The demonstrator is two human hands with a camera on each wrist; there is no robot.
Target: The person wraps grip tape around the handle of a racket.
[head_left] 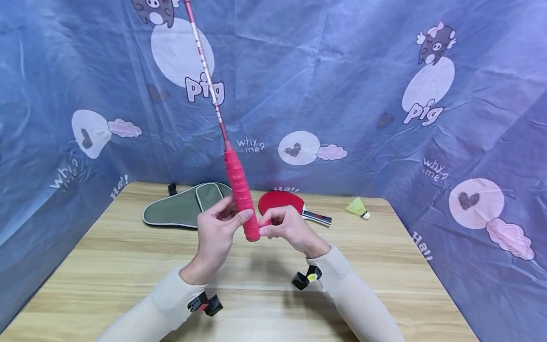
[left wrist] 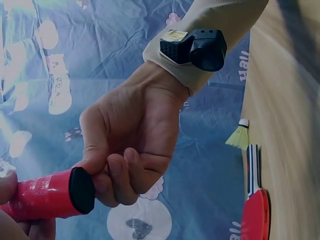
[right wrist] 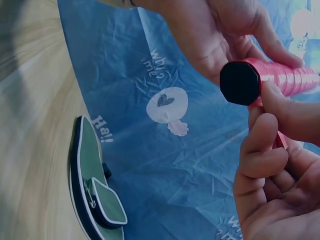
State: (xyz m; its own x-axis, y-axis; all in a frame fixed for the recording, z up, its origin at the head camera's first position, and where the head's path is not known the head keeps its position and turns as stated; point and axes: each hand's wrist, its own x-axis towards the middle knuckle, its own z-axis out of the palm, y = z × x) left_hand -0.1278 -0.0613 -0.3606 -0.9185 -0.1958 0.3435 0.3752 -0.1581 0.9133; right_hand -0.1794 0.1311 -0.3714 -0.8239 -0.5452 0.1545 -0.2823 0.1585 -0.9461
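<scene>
A badminton racket (head_left: 240,187) stands tilted above the table, its pink shaft running up out of the head view. Overlapping turns of red grip tape cover the handle. My left hand (head_left: 214,240) holds the handle near its lower part, thumb in front. Beside the butt end, my right hand (head_left: 295,230) pinches a loose strip of the grip tape (right wrist: 281,141) between thumb and curled fingers. The black butt cap (right wrist: 240,83) faces the right wrist camera. The racket's head is out of view.
At the back of the wooden table (head_left: 384,266) lies a green racket case (head_left: 171,209), partly behind my left hand. A red table tennis bat (head_left: 279,199) and a yellow shuttlecock (head_left: 356,207) lie to its right. Blue printed cloth (head_left: 273,71) hangs around the table.
</scene>
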